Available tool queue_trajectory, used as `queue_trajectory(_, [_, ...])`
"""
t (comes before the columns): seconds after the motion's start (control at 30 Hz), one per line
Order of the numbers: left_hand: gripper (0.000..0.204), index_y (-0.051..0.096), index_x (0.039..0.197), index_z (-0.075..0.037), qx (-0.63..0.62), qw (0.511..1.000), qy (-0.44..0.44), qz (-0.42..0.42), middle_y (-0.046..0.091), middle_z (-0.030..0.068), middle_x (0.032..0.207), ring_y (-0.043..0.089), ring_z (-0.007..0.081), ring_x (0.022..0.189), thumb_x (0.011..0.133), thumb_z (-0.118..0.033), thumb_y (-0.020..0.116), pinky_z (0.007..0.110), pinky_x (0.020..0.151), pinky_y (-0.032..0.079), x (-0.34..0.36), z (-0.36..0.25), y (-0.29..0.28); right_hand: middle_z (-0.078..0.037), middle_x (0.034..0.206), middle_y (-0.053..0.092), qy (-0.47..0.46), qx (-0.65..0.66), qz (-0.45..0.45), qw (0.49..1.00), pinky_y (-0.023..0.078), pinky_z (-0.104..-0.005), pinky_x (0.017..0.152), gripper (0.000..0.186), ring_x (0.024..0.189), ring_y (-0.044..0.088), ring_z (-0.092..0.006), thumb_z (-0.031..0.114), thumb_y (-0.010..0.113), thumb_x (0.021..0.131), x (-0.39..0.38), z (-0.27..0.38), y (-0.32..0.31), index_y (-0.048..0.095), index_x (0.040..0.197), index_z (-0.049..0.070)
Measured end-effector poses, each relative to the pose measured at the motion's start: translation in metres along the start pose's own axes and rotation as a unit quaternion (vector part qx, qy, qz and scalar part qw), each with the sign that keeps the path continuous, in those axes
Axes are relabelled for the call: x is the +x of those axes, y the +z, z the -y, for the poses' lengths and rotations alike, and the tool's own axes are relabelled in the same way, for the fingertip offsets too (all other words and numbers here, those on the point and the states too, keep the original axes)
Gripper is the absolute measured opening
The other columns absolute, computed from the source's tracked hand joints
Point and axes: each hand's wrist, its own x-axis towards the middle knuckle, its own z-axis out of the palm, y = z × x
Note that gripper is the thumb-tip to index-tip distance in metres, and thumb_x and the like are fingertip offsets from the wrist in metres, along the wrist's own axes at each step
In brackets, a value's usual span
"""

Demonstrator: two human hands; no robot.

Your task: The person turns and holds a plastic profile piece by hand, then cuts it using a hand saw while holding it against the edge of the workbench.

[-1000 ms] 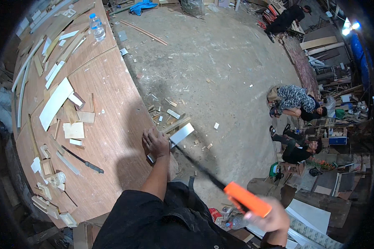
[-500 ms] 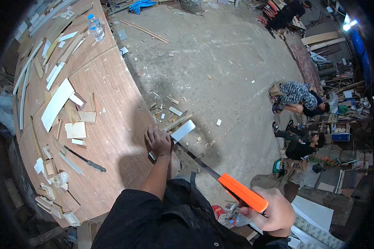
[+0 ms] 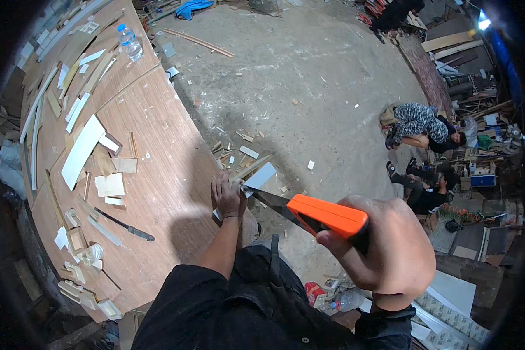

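At the table's right edge, my left hand (image 3: 228, 195) holds down a narrow white-faced board (image 3: 261, 179) that sticks out past the edge over the floor. A tan wood strip (image 3: 252, 167) lies alongside it. My right hand (image 3: 394, 245) is wrapped round the orange handle of a handsaw (image 3: 328, 213). The saw's dark blade (image 3: 269, 200) reaches to the board just beside my left fingers. How deep the blade sits in the board cannot be made out.
On the wooden table (image 3: 163, 169) lie white and bare offcuts (image 3: 81, 151), a black-handled blade tool (image 3: 125, 224) and a water bottle (image 3: 130, 42). Wood scraps litter the floor by the edge. Two people (image 3: 423, 125) are low at the right; another person (image 3: 394, 14) is farther back.
My right hand has pushed the saw forward and up in the picture, bringing its handle closer to the board. My left hand stays on the board.
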Motion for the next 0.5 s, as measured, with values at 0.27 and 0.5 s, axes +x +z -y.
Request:
queue_trajectory(0.27, [0.014, 0.069, 0.1, -0.024, 0.045, 0.999, 0.005, 0.019, 0.056, -0.0003, 0.137, 0.045, 0.0255, 0.136, 0.091, -0.027, 0.058, 0.049, 0.115, 0.031, -0.002, 0.009, 0.012, -0.018, 0.064, 0.063, -0.018, -0.037, 0.024, 0.999, 0.049, -0.0382, 0.054, 0.025, 0.059, 0.064, -0.037, 0.028, 0.077, 0.081, 0.007, 0.009, 0.004, 0.071, 0.088, 0.004])
queue_trajectory(0.5, [0.019, 0.069, 0.098, -0.029, 0.071, 0.997, -0.001, 0.041, 0.056, -0.0012, 0.137, 0.045, 0.0252, 0.135, 0.092, -0.038, 0.053, 0.049, 0.115, 0.031, -0.007, 0.018, 0.017, -0.018, 0.063, 0.063, -0.036, 0.012, 0.021, 0.999, 0.05, -0.038, 0.055, 0.026, 0.059, 0.065, -0.0368, 0.028, 0.077, 0.08, -0.006, 0.004, 0.011, 0.071, 0.088, 0.004])
